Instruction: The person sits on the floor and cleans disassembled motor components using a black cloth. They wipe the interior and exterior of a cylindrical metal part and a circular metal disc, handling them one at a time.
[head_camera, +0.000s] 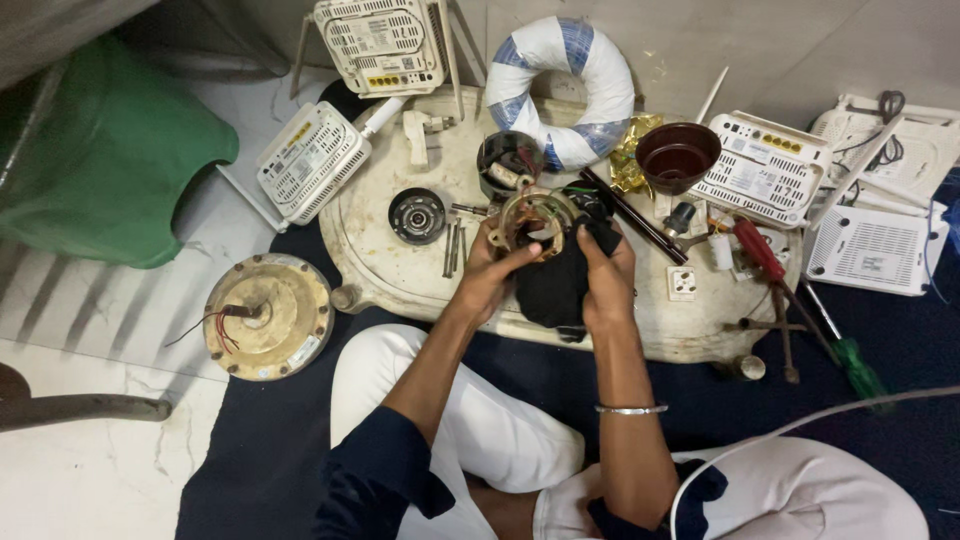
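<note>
At the tray's (400, 275) near edge, left hand (490, 272) grips a motor winding (535, 222); right hand (605, 280) presses a black cloth (550, 290) against it — best wiped gently, sparing the wires.

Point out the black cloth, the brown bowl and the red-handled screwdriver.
black cloth (550, 290), head view, middle of the hanging fold.
brown bowl (677, 157), head view, inside bottom.
red-handled screwdriver (757, 247), head view, on the red handle.
</note>
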